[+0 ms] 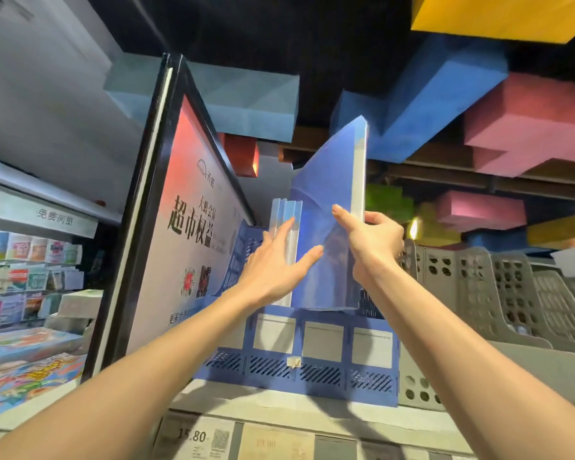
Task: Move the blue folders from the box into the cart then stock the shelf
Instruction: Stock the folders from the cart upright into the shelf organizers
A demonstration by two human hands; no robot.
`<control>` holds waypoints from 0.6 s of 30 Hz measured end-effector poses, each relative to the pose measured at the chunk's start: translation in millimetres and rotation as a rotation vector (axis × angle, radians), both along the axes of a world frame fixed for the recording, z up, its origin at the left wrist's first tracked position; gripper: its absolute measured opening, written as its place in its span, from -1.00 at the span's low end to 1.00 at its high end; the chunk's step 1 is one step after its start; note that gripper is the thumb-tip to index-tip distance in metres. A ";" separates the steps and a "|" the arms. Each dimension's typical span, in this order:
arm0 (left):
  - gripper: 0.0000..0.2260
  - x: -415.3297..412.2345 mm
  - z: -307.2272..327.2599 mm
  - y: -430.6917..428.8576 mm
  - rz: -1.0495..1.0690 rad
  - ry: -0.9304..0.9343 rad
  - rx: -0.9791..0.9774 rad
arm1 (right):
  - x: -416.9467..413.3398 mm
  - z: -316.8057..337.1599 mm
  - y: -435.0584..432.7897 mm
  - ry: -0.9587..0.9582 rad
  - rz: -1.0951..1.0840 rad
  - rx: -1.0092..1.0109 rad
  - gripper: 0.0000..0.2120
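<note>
A tall translucent blue folder stands tilted in a blue plastic file rack on the top shelf. My right hand grips the folder's right spine edge, thumb in front, fingers behind. My left hand lies flat with straight fingers against several blue folders standing in the rack's left slots and touches the tilted folder's face. The box and the cart are out of view.
Grey file racks line the shelf to the right. A black-framed poster panel stands right beside the rack on the left. Price tags run along the shelf edge. Coloured blocks hang from the ceiling.
</note>
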State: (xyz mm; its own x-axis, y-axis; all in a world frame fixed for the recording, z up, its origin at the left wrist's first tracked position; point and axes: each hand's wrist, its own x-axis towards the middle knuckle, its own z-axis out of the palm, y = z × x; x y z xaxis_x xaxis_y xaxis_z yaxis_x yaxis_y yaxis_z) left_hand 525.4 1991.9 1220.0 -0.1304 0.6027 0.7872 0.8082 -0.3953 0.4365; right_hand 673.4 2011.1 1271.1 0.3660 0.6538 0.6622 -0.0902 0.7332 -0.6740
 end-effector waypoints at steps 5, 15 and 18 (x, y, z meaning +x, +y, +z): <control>-0.04 2.6 1.5 -10.4 -0.137 -0.028 -0.101 | -6.6 3.6 10.8 -0.123 0.189 -0.131 -0.57; -0.19 0.3 -4.7 -2.8 -0.138 0.031 -0.119 | 0.2 -16.1 36.1 -0.314 0.475 -0.064 -0.73; -0.37 -4.9 -4.7 -2.7 -0.166 0.031 -0.105 | 3.3 -15.5 37.8 -0.388 0.527 -0.006 -0.74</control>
